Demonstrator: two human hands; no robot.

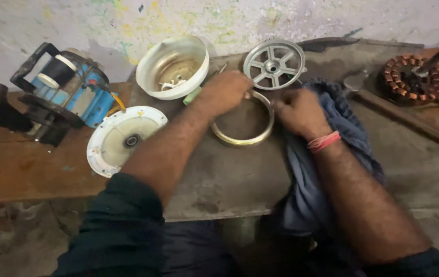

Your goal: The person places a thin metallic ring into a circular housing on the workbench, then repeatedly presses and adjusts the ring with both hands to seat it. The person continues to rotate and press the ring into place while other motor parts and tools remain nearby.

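Dark green sleeves (122,225) fill the bottom of the view, pushed up on both forearms, which reach forward over a grey slab (219,179) laid on a wooden bench (19,169). Both hands meet at a thin metal ring (242,123) that lies flat on the slab. On the ring's far left edge, the left hand (224,92) closes over the rim, with a green-handled tool (193,95) poking out beneath it (whether the fingers grip the tool or the ring, I cannot tell). At the ring's right edge sits the right hand (299,110), its fingers curled and pinched down near the rim; a red thread band (323,141) circles that wrist. Under the right forearm a blue cloth (332,149) is draped, hanging off the slab's near edge.

Beyond the hands, a spoked silver wheel (274,64) lies just behind the ring, and a white bowl-shaped housing (173,66) stands to its left. Near the left forearm lies a white round cover (123,139) with a bearing at its centre. Farther left sits a blue motor (63,92), and at far right a copper-wound stator (413,79).
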